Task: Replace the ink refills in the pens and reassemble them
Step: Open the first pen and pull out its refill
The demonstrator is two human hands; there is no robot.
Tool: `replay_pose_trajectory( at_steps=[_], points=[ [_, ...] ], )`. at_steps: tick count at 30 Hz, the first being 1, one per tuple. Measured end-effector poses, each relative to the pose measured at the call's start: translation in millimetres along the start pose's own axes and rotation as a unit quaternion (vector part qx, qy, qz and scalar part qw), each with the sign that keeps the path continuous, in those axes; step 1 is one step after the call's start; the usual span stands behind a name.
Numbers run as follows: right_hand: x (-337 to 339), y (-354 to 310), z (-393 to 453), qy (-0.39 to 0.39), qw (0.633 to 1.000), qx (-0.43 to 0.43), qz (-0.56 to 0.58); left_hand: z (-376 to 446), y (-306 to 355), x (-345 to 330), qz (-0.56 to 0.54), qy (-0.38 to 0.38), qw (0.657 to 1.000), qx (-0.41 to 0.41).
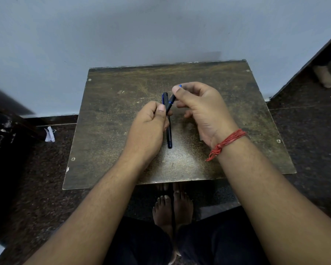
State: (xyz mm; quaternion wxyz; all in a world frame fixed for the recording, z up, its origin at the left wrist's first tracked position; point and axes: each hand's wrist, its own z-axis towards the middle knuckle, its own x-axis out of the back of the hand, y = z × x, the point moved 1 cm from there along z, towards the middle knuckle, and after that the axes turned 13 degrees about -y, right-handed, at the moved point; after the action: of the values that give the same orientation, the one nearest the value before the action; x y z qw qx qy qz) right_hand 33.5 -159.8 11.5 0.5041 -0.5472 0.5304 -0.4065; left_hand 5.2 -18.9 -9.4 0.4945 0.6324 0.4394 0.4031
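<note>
pen black, blue-trimmed, in both hands

Head view; looks steeply down, close over small table

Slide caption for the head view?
Both hands grip a black pen above a second pen lying on the worn table.

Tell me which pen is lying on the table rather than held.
The black pen lying lengthwise between the hands, its end pointing toward the person. The other pen is tilted, gripped by both hands' fingers above it.
</note>
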Motion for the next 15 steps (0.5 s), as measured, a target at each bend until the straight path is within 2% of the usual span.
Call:
replay_pose_trajectory(
  at_steps=[5,10,15],
  points=[
    [1.2,-0.5,-0.8,0.008,1.0,0.003,-0.028,-0.7,0.6,0.2,0.012,-0.004,1.0,0.0],
    [0.5,-3.8,-0.9,-0.027,0.998,-0.003,0.065,-1.6,0.8,-0.2,0.016,-0.002,1.0,0.004],
    [0.4,0.5,-1.3,-0.005,1.0,-0.016,-0.006,-1.6,0.8,-0.3,0.014,-0.004,1.0,0.0]
  ],
)
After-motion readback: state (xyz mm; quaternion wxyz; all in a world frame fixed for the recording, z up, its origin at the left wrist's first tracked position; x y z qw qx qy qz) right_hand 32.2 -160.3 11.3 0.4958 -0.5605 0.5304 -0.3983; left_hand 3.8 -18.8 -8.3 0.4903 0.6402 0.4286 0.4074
